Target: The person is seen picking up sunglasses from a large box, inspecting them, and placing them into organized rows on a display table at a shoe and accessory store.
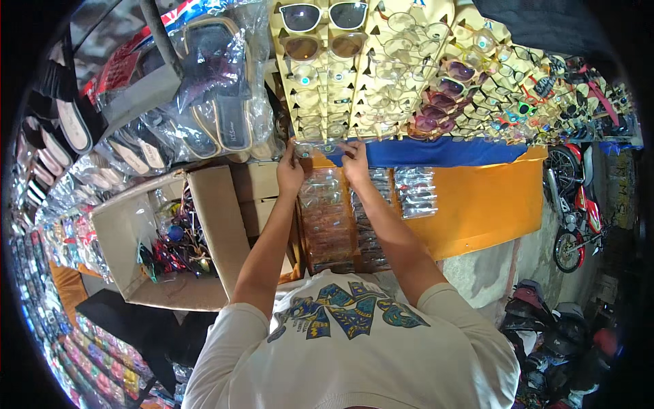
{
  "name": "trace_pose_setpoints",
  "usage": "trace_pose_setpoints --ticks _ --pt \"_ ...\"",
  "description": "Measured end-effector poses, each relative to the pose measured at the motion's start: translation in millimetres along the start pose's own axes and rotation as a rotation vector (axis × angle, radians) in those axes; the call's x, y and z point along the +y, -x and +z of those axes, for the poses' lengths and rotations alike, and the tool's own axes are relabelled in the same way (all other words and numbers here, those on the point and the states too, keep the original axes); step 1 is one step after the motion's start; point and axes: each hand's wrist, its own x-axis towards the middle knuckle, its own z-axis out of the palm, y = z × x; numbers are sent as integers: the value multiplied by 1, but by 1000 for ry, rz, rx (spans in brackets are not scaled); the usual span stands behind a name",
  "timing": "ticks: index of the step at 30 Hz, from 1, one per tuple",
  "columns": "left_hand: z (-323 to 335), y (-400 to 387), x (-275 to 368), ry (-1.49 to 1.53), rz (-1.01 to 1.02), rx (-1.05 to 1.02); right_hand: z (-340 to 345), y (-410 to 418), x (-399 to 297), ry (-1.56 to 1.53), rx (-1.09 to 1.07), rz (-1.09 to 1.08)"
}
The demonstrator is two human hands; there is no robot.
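Note:
Both my hands reach forward to the lower edge of a cream display board (368, 36). Between them is a pair of clear-lensed eyeglasses (305, 152), its lenses bearing small round stickers. The fingers of my left hand (290, 173) pinch its left end, and those of my right hand (355, 162) grip the right end. Above the hands, the board carries rows of eyeglasses and sunglasses, topped by white-framed sunglasses (323, 16). Just below lie clear plastic packets of glasses (324, 214) on an orange surface (485, 209), partly covered by my forearms.
An open cardboard box (214, 225) with colourful glasses stands left. Behind it are plastic-wrapped sandals (230, 122) and a metal post (161, 38). Blue cloth (434, 152) runs under the boards. To the right are a red motorcycle (575, 204) and a pile of caps (552, 332).

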Motion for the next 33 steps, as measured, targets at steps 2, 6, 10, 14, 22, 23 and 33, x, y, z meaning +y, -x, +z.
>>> trace_pose_setpoints --ticks 2,6,10,14,22,23,33 --pt "0 -8 1 -61 -43 -59 0 -8 5 -73 -19 -23" --pt "7 -18 16 -75 -106 -172 -4 -19 18 -141 70 -125" --pt "-3 -14 -7 -51 4 -118 23 -6 -10 -182 90 -127" --pt "10 -15 17 -102 -50 -176 14 -6 -6 -97 143 -202" --pt "4 -8 3 -163 33 -130 20 16 -31 437 194 -424" --pt "4 -7 4 -165 40 -132 19 18 -31 441 194 -419" --pt "-14 69 41 -12 9 -55 -20 75 -58 293 179 -308"
